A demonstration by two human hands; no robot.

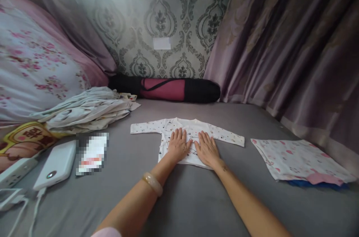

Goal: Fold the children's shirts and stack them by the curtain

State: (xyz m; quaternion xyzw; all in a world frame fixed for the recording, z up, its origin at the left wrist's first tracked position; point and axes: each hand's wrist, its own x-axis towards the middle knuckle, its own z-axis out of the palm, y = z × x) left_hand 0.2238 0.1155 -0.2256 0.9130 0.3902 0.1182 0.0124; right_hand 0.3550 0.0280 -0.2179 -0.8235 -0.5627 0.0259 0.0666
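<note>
Hazy light glows at upper left, the right-hand curtain [294, 42] is dim, edges blur, and 1 patch [94, 153] is pixelated.

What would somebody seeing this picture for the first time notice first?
Probably the small white patterned shirt spread out mid-picture on the grey sheet, with the left hand and right hand flat on it. Next, perhaps, the long black-and-red bag by the patterned wall, and the pink-flowered fabric at far left.
</note>
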